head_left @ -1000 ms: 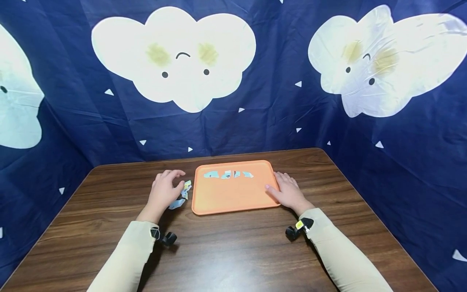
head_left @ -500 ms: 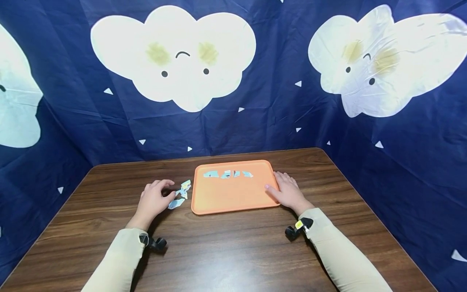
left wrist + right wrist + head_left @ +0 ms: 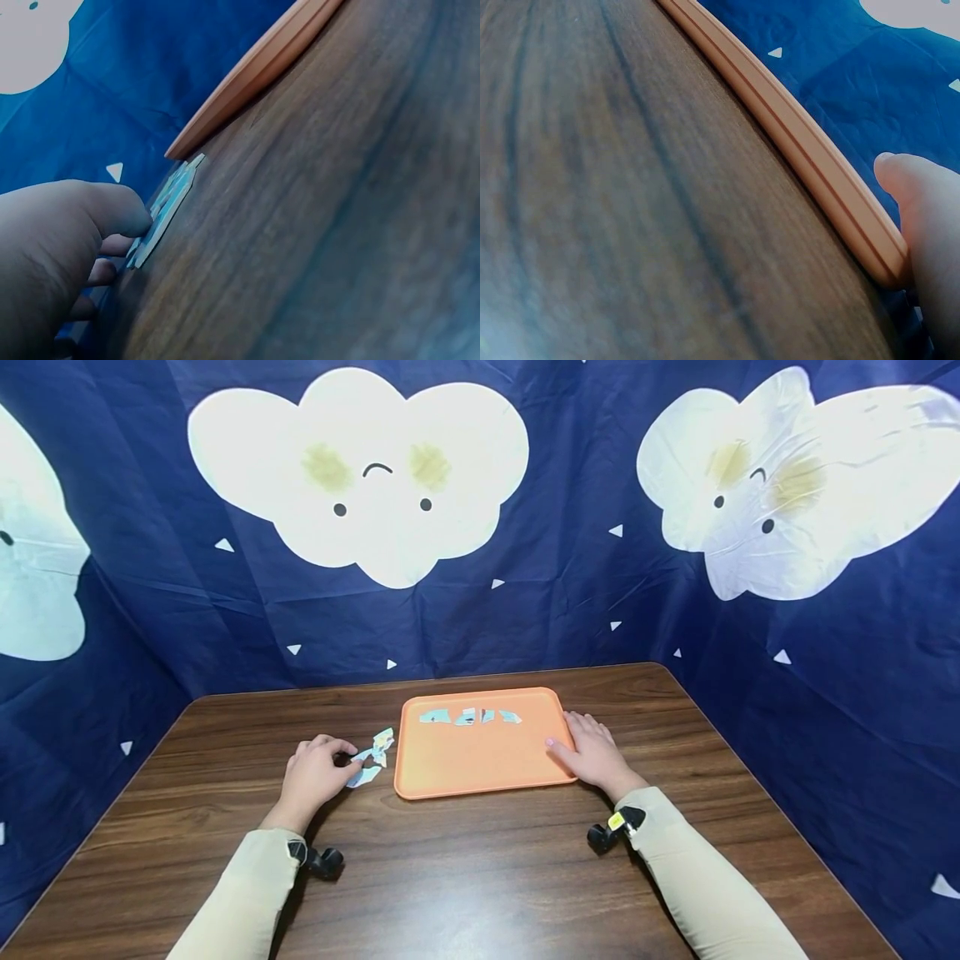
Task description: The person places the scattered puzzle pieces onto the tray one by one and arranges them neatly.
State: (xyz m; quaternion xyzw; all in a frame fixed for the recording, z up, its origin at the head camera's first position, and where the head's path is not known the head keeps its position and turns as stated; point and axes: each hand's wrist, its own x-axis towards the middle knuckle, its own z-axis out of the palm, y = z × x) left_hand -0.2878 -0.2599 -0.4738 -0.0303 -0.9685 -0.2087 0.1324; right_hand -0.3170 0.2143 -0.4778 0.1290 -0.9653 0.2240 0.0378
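Note:
My left hand (image 3: 318, 772) is at the left of the tray, its thumb and index finger pinching a light blue torn paper piece (image 3: 365, 755). Beside it lie a yellow-and-blue piece (image 3: 383, 739) and a pale blue one (image 3: 363, 777) on the table. In the left wrist view the thumb covers part of the paper pieces (image 3: 171, 208). My right hand (image 3: 596, 753) holds the orange tray (image 3: 487, 764) at its right edge, thumb over the rim and fingers outside it. Several torn pieces (image 3: 435, 716) form a row along the tray's far side.
The brown wooden table (image 3: 465, 877) extends around the tray on all sides. A dark blue curtain (image 3: 570, 602) with white clouds hangs behind the table and at its sides. Each wrist carries a small black camera (image 3: 327, 864).
The left hand drew back left from the paper pieces, then its index finger came down toward the thumb at the light blue piece. My right hand and the tray have stayed still.

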